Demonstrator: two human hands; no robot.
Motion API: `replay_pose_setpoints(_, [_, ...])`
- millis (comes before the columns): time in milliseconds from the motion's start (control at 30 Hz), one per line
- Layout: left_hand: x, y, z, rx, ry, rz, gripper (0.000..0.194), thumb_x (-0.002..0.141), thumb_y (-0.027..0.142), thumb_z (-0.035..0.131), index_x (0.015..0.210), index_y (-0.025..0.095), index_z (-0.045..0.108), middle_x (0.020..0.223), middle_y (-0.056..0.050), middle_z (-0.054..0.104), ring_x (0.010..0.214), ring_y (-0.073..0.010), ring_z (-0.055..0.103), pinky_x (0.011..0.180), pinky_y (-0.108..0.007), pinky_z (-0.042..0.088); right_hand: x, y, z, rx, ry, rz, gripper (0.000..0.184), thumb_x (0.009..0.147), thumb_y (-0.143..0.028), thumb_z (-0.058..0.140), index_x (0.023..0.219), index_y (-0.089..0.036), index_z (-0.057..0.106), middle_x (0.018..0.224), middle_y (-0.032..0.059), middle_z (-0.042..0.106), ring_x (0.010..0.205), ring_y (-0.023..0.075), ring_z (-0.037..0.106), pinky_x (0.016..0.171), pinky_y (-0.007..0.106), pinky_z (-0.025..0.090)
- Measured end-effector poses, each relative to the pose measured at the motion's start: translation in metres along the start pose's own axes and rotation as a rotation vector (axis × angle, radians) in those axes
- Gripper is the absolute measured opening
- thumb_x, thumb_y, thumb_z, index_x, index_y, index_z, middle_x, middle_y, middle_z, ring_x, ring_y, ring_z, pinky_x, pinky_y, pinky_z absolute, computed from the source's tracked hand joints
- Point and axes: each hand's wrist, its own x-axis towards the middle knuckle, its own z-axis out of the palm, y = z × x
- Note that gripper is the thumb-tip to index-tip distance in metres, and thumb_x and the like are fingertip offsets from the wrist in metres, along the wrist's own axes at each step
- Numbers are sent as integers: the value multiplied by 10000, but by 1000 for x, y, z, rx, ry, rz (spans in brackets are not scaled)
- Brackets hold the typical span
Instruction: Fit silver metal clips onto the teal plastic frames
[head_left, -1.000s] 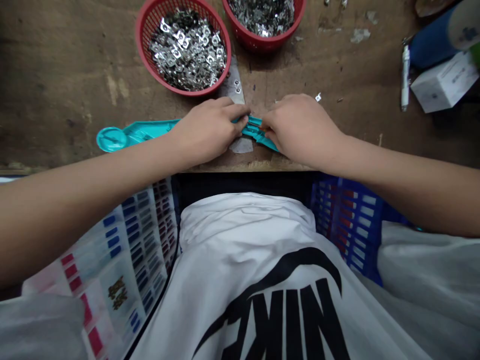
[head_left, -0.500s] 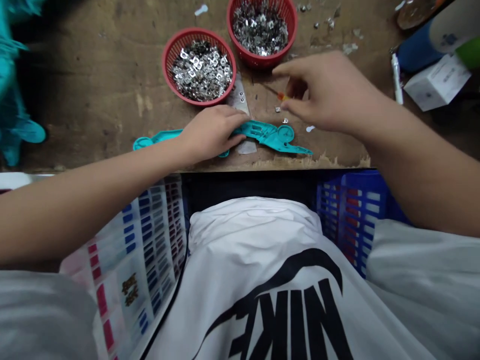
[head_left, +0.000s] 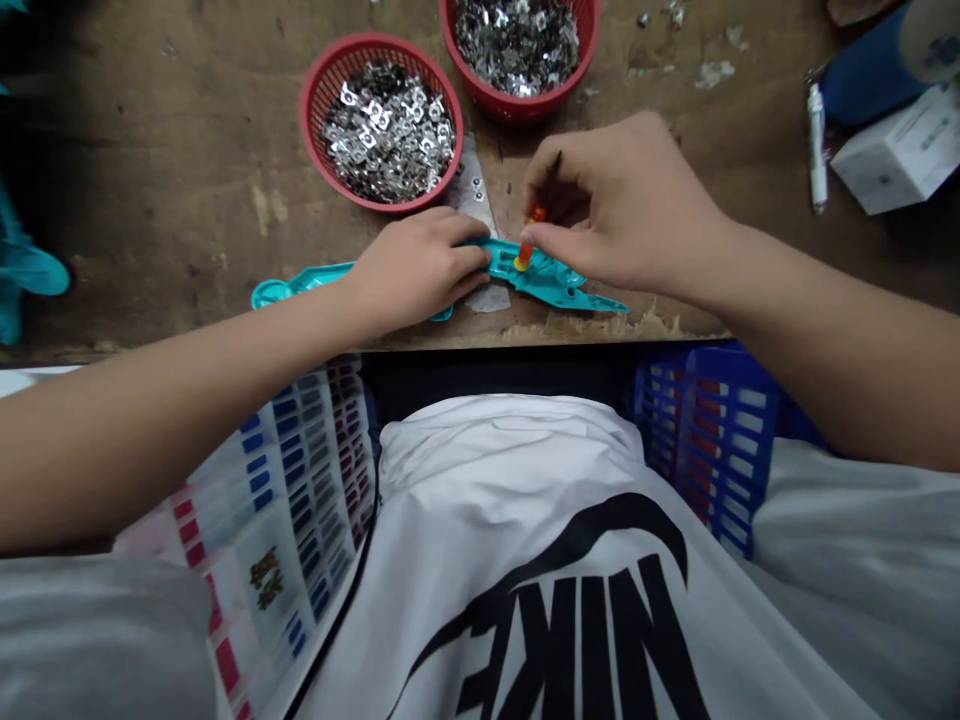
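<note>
- Head cam: your L hand (head_left: 416, 268) rests on the teal plastic piece (head_left: 536, 265), w/ your R hand (head_left: 622, 205) just far & right of it.
- Teal piece: long, lying L–R along the near edge of the worktop (head_left: 150, 200); round end out left, pointed end out right.
- L fingers (head_left: 450, 228): curled over the teal piece, holding it against the worktop.
- R fingers (head_left: 551, 175): pinched narrow on a small orange-handled tool (head_left: 529, 232). Its yellow end looks to be touching the teal piece; thin dark tip points up, away from it.
- Silver metal plate (head_left: 472, 190): under the teal piece, running far to the baskets.
- 2 red plastic baskets (head_left: 309, 120) far of your hands, both full of small stamped metal parts (head_left: 386, 135).
- Far R: white marker (head_left: 816, 150), white box (head_left: 904, 150), blue cylinder (head_left: 862, 85).
- Near, below worktop edge: blue plastic crate (head_left: 712, 440) R, clear compartment organiser (head_left: 300, 490) L, white top w/ black Nike logo (head_left: 592, 620) btwn.
- Far L edge: blurred teal item (head_left: 30, 272), too unclear to name.
</note>
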Motion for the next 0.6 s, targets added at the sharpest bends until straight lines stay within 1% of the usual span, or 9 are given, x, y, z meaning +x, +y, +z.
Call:
replay_pose_setpoints(67, [0, 1, -4, 22, -39, -1, 618, 1333, 580, 408, 1427, 261, 929, 1655, -156, 857, 1446, -406, 785, 1261, -655, 678, 0, -1, 0, -36, -3, 1, 417, 1142, -431, 710, 1494, -379, 929, 1277, 69, 981, 1145, 382, 896, 896, 500, 673])
replay_pose_setpoints(167, [0, 5, -10, 46, -78, -19, 621, 1333, 552, 413, 1430, 225, 931, 1663, -189, 848, 1443, -416, 789, 1261, -651, 682, -1, -5, -3, -74, -13, -13, 377, 1126, -398, 727, 1436, -364, 938, 1234, 75, 974, 1130, 385, 904, 936, 502, 656])
replay_pose_setpoints(300, [0, 7, -12, 34, -60, -9, 545, 1316, 480, 484, 1421, 220, 951, 1610, -208, 857, 1468, -442, 813, 1229, -627, 690, -2, -8, -5, -90, -36, -29, 334, 1088, -329, 739, 1358, -316, 935, 1214, 106, 962, 1124, 402, 909, 1009, 518, 642])
replay_pose_setpoints(433, [-3, 4, -10, 48, -61, 0, 595, 1322, 493, 451, 1423, 188, 951, 1614, -242, 844, 1448, -465, 822, 1203, -643, 693, -1, -3, -5, -125, -72, -17, 320, 1072, -276, 734, 1318, -305, 936, 1219, 116, 963, 1149, 415, 908, 1023, 526, 644])
replay_pose_setpoints(500, [-4, 3, -8, 46, -46, -1, 582, 1317, 493, 455, 1430, 206, 949, 1607, -232, 843, 1431, -460, 818, 1196, -649, 692, -3, 0, -10, -123, -85, -2, 304, 1066, -253, 755, 1309, -302, 932, 1230, 108, 966, 1137, 411, 912, 1019, 530, 658])
replay_pose_setpoints(533, [-4, 3, -7, 38, -31, -4, 557, 1314, 484, 465, 1458, 231, 941, 1607, -215, 842, 1430, -447, 813, 1199, -641, 690, -4, 1, -14, -112, -68, 7, 314, 1067, -243, 769, 1334, -293, 927, 1253, 108, 967, 1132, 404, 915, 1026, 530, 669])
replay_pose_setpoints(567, [-5, 4, -5, 32, -16, -11, 534, 1313, 467, 473, 1510, 258, 922, 1625, -195, 836, 1436, -430, 804, 1207, -629, 687, -5, 3, -18, -107, -31, 10, 343, 1075, -235, 778, 1384, -277, 919, 1298, 117, 964, 1152, 398, 919, 1058, 531, 680])
replay_pose_setpoints(600, [-5, 6, -4, 29, -4, -20, 521, 1311, 445, 477, 1584, 281, 890, 1666, -178, 821, 1447, -415, 793, 1218, -620, 682, -6, 5, -23, -112, 17, 5, 382, 1089, -228, 779, 1448, -248, 907, 1365, 137, 954, 1214, 399, 920, 1120, 534, 682])
